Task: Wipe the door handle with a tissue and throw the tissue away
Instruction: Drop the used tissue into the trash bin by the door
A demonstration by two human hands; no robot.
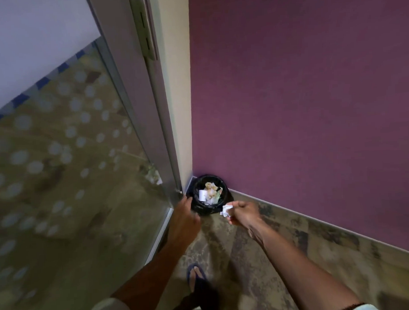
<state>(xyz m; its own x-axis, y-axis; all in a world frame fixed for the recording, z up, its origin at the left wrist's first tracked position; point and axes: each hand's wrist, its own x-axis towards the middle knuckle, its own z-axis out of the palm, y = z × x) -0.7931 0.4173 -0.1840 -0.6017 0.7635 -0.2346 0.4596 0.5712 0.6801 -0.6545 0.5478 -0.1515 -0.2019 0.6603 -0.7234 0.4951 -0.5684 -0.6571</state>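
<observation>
Paper: we hold a small crumpled white tissue (226,210), wadded into a loose ball, at the fingertips of our right hand (243,212).
Where the tissue is: it hangs in the air just beside the near right rim of the small round black bin lined with a black bag (196,206), which sits in the corner where the purple wall (313,104) meets the cream door frame (177,97). From this angle it looks not quite over the opening yet.
How it will handle: we judge it very light, soft and easily crushed; a light pinch on any fold is enough, and it should drop slowly and may drift, so letting go right above the opening seems safest.
Right hand: pinching the tissue between thumb and fingers, arm stretched forward and down, wrist bent toward the bin.
Left hand (184,217): reaching low beside the bin at the bottom edge of the glass door with frosted dots (59,148); fingers look partly curled, but blur keeps us from telling whether they hold anything.
Bin contents: other crumpled papers already lie inside.
Step in hand: the throw-away, as we read it.
</observation>
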